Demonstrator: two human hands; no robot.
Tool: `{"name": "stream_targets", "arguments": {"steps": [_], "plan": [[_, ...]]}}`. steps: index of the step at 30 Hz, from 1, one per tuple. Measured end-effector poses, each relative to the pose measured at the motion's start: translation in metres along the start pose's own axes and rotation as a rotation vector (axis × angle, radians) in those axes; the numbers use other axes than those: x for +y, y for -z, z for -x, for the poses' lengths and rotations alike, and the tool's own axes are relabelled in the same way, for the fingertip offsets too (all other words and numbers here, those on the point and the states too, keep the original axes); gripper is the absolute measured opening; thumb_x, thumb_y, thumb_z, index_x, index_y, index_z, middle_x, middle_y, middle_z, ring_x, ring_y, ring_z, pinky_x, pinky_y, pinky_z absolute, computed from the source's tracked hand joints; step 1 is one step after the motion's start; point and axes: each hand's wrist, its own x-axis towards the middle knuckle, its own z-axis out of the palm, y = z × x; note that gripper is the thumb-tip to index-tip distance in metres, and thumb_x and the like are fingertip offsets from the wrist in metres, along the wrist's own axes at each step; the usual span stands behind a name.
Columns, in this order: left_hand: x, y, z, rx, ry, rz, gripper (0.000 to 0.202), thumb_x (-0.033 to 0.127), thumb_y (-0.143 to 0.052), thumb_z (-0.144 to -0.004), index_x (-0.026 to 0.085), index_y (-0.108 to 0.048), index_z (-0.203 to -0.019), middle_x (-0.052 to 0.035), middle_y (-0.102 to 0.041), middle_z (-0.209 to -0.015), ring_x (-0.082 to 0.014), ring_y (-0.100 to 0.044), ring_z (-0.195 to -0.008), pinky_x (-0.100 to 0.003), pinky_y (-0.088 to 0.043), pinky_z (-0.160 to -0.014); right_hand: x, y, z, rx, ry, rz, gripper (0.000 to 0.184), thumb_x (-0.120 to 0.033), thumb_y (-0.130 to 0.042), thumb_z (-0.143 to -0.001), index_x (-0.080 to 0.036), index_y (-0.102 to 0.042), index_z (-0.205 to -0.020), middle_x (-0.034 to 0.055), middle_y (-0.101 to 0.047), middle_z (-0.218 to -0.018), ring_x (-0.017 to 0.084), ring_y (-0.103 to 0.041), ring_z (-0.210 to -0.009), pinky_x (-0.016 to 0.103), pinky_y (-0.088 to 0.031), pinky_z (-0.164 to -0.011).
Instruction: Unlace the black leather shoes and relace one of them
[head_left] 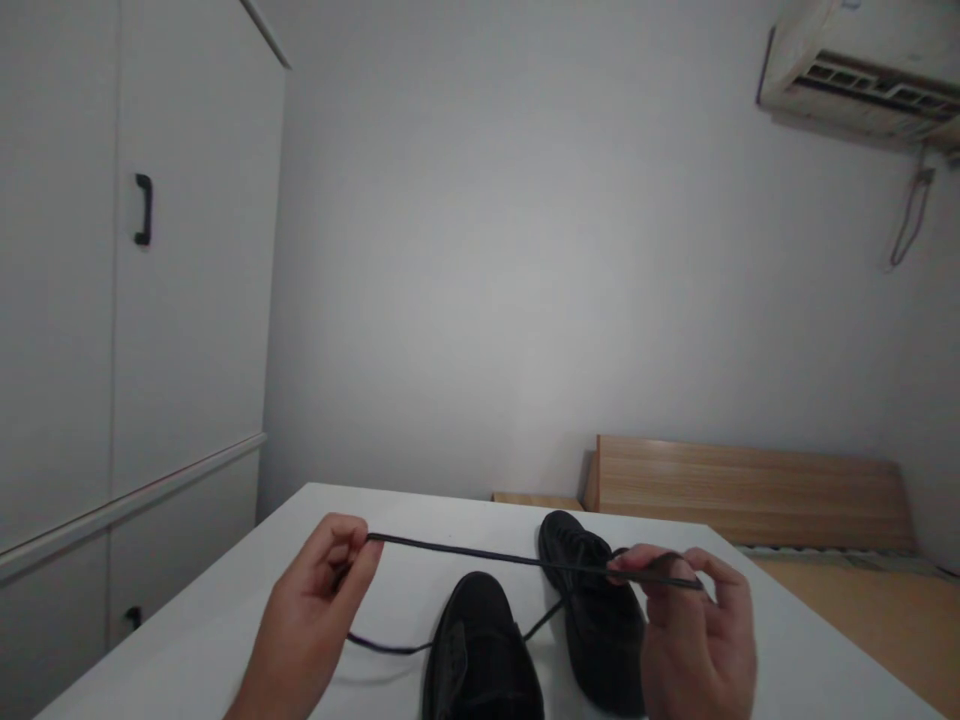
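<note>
A black shoelace (465, 551) stretches nearly level between my two hands, above the shoes. My left hand (319, 600) pinches one part of it between thumb and fingertips. On the other side my right hand (694, 620) grips it, with a loop over the fingers. Below lies a black shoe (484, 650), toe pointing away, its near end cut off by the frame. Lace parts run out from both sides of this shoe. To its right a second black shoe (592, 610) rests on the table, partly behind my right hand.
Both shoes stand on a white table (315, 510). Beyond its far right corner are a wooden headboard (750, 490) and a bed base (862, 620). A white cabinet (195, 280) with dark handles stands left. An air conditioner (870, 80) hangs at upper right.
</note>
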Motion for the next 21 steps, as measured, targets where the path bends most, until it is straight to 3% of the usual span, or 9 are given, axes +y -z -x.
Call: {"name": "stream_targets", "arguments": {"steps": [3, 5, 9, 12, 16, 18, 21], "plan": [[0.014, 0.008, 0.0, 0.11, -0.108, -0.138, 0.03, 0.05, -0.067, -0.082, 0.022, -0.056, -0.086, 0.0013, -0.059, -0.074, -0.0157, -0.057, -0.064, -0.022, -0.046, -0.057, -0.013, -0.007, 0.002, 0.093, 0.174, 0.005, 0.031, -0.042, -0.072, -0.085, -0.025, -0.05, -0.097, -0.0027, -0.071, -0.071, 0.015, -0.063, -0.071, 0.026, -0.049, -0.071], [0.025, 0.01, -0.001, 0.094, -0.108, -0.147, 0.032, 0.053, -0.064, -0.085, 0.023, -0.055, -0.089, 0.0014, -0.059, -0.074, -0.016, -0.057, -0.063, -0.023, -0.046, -0.056, -0.023, -0.015, 0.006, 0.02, 0.15, 0.033, 0.027, -0.041, -0.071, -0.086, -0.024, -0.052, -0.095, -0.0018, -0.069, -0.069, 0.015, -0.06, -0.068, 0.026, -0.047, -0.066], [0.048, 0.001, 0.0, -0.135, -0.098, 0.049, 0.039, 0.061, -0.053, -0.092, 0.022, -0.05, -0.087, 0.0027, -0.059, -0.064, -0.0155, -0.056, -0.056, -0.025, -0.047, -0.054, -0.051, -0.044, 0.019, -0.213, 0.005, -0.012, 0.018, -0.041, -0.062, -0.094, -0.025, -0.053, -0.094, 0.0007, -0.07, -0.072, 0.016, -0.059, -0.063, 0.027, -0.048, -0.06], [0.062, -0.011, 0.006, -0.321, -0.016, 0.213, 0.039, 0.061, -0.047, -0.096, 0.022, -0.048, -0.092, -0.0023, -0.069, -0.082, -0.0195, -0.066, -0.077, -0.032, -0.055, -0.074, -0.073, -0.074, 0.024, -0.366, 0.027, -0.132, 0.015, -0.04, -0.057, -0.097, -0.025, -0.052, -0.096, 0.002, -0.073, -0.077, 0.016, -0.061, -0.063, 0.029, -0.051, -0.061], [0.071, -0.031, 0.013, -0.464, 0.085, 0.386, 0.042, 0.064, -0.048, -0.095, 0.021, -0.047, -0.095, -0.0066, -0.072, -0.096, -0.0233, -0.067, -0.097, -0.041, -0.051, -0.094, -0.086, -0.109, 0.022, -0.442, 0.063, -0.213, 0.012, -0.035, -0.055, -0.098, -0.025, -0.051, -0.095, 0.0007, -0.073, -0.08, 0.014, -0.062, -0.065, 0.026, -0.052, -0.063], [0.069, -0.043, 0.014, -0.531, 0.106, 0.457, 0.042, 0.063, -0.05, -0.094, 0.021, -0.047, -0.096, -0.0072, -0.071, -0.096, -0.0226, -0.066, -0.095, -0.04, -0.05, -0.094, -0.084, -0.117, 0.02, -0.449, 0.05, -0.181, 0.012, -0.035, -0.055, -0.098, -0.025, -0.05, -0.095, -0.0002, -0.072, -0.081, 0.012, -0.06, -0.066, 0.024, -0.051, -0.064], [0.058, -0.06, 0.015, -0.604, 0.133, 0.507, 0.045, 0.064, -0.054, -0.091, 0.02, -0.046, -0.094, -0.0066, -0.067, -0.09, -0.0194, -0.063, -0.083, -0.033, -0.05, -0.081, -0.075, -0.115, 0.017, -0.452, 0.0, -0.11, 0.015, -0.037, -0.057, -0.097, -0.024, -0.05, -0.095, -0.0003, -0.071, -0.082, 0.013, -0.059, -0.068, 0.024, -0.05, -0.062]]}}
